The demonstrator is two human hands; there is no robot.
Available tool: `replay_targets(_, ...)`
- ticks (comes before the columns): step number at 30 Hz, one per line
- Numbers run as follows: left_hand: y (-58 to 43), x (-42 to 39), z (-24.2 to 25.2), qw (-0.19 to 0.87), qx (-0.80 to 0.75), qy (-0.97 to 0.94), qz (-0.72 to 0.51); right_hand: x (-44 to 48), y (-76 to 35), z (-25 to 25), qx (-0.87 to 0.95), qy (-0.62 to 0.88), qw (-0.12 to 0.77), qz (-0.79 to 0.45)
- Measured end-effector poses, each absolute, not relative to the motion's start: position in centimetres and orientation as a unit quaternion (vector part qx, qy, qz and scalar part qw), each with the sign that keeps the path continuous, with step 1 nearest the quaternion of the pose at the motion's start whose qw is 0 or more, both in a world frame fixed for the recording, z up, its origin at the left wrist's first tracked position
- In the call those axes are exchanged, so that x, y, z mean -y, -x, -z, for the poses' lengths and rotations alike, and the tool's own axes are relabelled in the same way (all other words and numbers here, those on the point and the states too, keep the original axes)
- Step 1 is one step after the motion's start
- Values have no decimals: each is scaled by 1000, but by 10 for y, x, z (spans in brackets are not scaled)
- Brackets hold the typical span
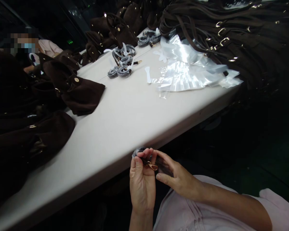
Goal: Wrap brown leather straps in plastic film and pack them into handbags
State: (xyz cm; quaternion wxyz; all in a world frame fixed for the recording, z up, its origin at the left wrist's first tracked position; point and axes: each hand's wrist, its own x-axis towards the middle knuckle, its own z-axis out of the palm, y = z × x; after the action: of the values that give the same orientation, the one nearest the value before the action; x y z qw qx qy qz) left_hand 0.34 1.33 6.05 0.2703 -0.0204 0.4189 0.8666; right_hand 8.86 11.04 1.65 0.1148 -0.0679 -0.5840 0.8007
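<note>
Just off the table's near edge, my left hand [142,183] is closed around a dark strap [145,161]. A gold snap hook [153,166] hangs out at the strap's end, over my palm. Clear plastic film [137,151] covers the part that shows past my fingers. My right hand [178,176] is beside it, its thumb apart from its stretched fingers, with the fingertips close to those of my left hand. Dark shadow fills the gap in the right hand, and I see no clear grip there.
Coiled, film-wrapped straps [124,71] lie across the pale table [115,115]. Clear plastic bags [183,72] and a white tab [147,74] are farther right. A heap of brown straps [221,35] fills the right end. Brown bags [74,85] crowd the left, near another person [48,46].
</note>
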Motion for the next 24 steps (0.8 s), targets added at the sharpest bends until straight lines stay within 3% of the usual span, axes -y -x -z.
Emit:
replay_targets(7, -15, -14, -61, 281, -434, 18, -856, -125, -85, -29, 676, 100, 153, -714)
replay_targets(14, -24, -10, -58, 281, -497, -66, -818, -123, -89, -26, 636, 163, 122, -744)
replay_targets(20, -31, -3, -43, 225, -626, -177, -725, -124, -89, -26, 596, 156, 113, -779)
replay_targets(24, -27, -7, -38, 108, -678, -245, -685, -119, -89, -25, 604, 157, 119, -772)
